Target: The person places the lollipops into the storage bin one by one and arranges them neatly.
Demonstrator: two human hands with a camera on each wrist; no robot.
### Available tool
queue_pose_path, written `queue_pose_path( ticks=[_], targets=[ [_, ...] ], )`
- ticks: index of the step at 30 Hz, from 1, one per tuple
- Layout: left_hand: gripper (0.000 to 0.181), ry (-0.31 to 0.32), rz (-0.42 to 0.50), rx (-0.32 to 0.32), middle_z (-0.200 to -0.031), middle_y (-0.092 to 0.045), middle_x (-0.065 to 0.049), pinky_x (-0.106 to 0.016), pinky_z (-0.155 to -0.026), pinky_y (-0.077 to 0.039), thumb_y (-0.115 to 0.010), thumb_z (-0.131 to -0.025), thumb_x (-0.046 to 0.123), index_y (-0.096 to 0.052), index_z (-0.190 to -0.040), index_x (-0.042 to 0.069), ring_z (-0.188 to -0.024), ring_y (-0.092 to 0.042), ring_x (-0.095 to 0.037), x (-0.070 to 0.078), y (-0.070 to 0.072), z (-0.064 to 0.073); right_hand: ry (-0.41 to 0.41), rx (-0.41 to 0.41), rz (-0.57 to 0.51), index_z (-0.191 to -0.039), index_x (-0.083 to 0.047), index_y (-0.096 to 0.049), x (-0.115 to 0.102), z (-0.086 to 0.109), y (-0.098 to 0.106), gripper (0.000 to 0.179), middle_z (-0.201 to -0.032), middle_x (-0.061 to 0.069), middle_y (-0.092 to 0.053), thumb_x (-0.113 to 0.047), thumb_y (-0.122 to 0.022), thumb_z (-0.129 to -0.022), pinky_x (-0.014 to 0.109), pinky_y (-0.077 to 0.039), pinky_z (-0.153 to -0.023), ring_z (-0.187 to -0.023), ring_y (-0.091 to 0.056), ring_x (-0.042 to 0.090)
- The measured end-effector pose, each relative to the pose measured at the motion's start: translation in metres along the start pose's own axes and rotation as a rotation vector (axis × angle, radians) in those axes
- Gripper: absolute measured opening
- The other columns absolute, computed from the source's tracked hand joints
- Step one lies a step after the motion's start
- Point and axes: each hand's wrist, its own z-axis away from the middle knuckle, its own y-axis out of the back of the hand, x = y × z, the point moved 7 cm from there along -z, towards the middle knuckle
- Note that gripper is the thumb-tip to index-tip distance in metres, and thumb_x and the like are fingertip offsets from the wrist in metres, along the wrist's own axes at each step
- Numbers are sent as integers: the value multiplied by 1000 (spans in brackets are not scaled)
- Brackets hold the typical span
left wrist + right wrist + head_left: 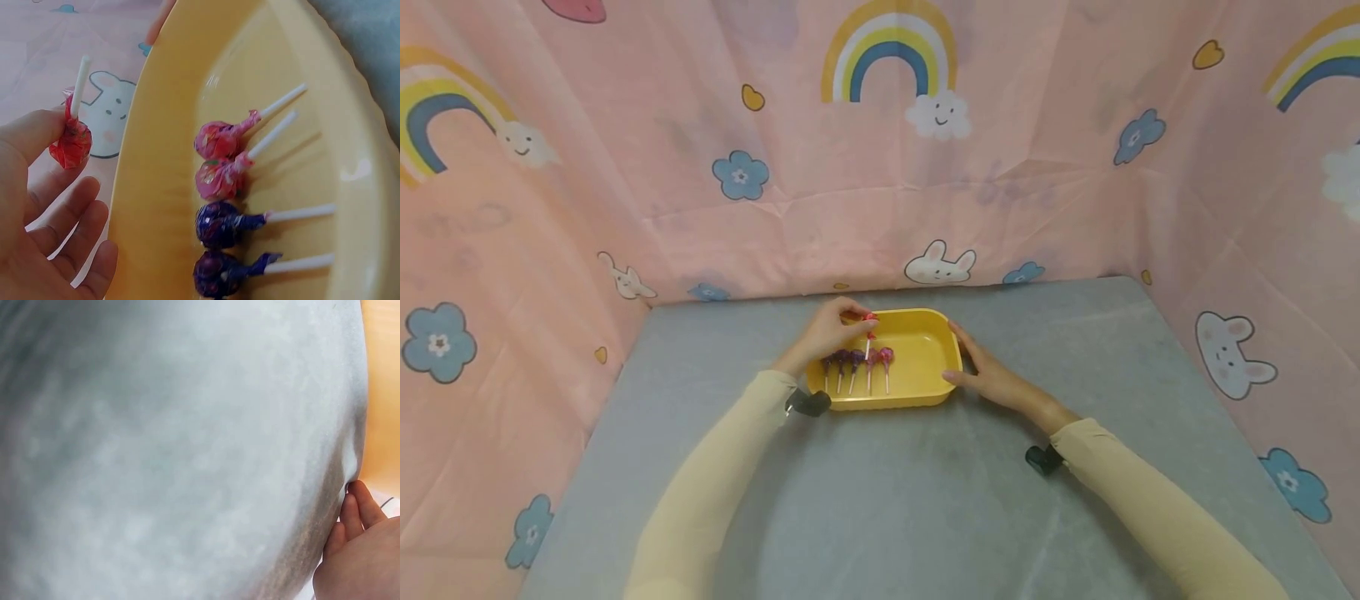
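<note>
Pink rainbow-printed cloth [880,158] backs the grey desk [887,508]; the left hand [829,329] pinches a red lollipop [72,145] above the yellow tray [917,367], its other fingers half-curled; the right hand [988,373], thumb and fingers apart, touches the tray's right end; five lollipops [857,357] lie inside.

The yellow tray [921,358] has purple and pink lollipops [215,224] toward eight o'clock. Pink cloth [865,158] at twelve shows rainbows.

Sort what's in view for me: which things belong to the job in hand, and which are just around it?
Job in hand:
- red lollipop, pinched by the left hand
- yellow tray, touched by the right hand
- pink lollipops and purple lollipops, lying in the tray

Just around it:
- grey table
- pink patterned cloth
</note>
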Motion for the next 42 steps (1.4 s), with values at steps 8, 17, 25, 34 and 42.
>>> queue_pose_path(
  ticks=[8, 17, 25, 34, 42],
  targets=[
    [33, -7, 5, 7, -112, -70, -9, -39, -98, -54, -74, -88, 34, -72, -111, 9, -106, -65, -25, 5, -11, -4, 5, -3, 8, -159, -37, 4, 2, -1, 0, 91, -168, 10, -9, -42, -62, -96, 70, -10, -120, -155, -10, 38],
    [33, -6, 51, 20, -109, -73, -10, -38, -98, -53, -75, -88, 32, -72, -110, 8, -104, -66, -25, 3, -21, -8, 8, -5, 10, -158, -39, 4, 2, -1, 0, 91, -169, 9, -9, -42, -62, -96, 69, -9, -120, -155, -9, 38],
    [27, -5, 74, 18, -104, -73, -7, -36, -93, -54, -76, -88, 32, -73, -105, 11, -98, -65, -22, 1, -31, -11, 0, -10, 7, -157, -41, 5, 1, -1, -1, 91, -168, 10, -10, -43, -62, -96, 69, -10, -120, -155, -10, 38],
    [31, 48, 108, 10, -101, -73, -4, -24, -78, -52, -78, -85, 37, -74, -103, 13, -87, -63, -15, -6, -43, -10, -9, -5, 15, -157, -41, 5, 3, -2, -1, 91, -168, 10, -9, -46, -62, -95, 70, -9, -120, -154, -10, 39],
    [33, 78, 120, 18, -99, -74, -4, -21, -69, -52, -80, -83, 37, -74, -104, 13, -78, -62, -14, -10, -49, -11, -4, -3, 14, -157, -42, 5, 2, -1, -1, 91, -169, 9, -7, -46, -62, -95, 70, -10, -120, -155, -9, 39]
  ],
)
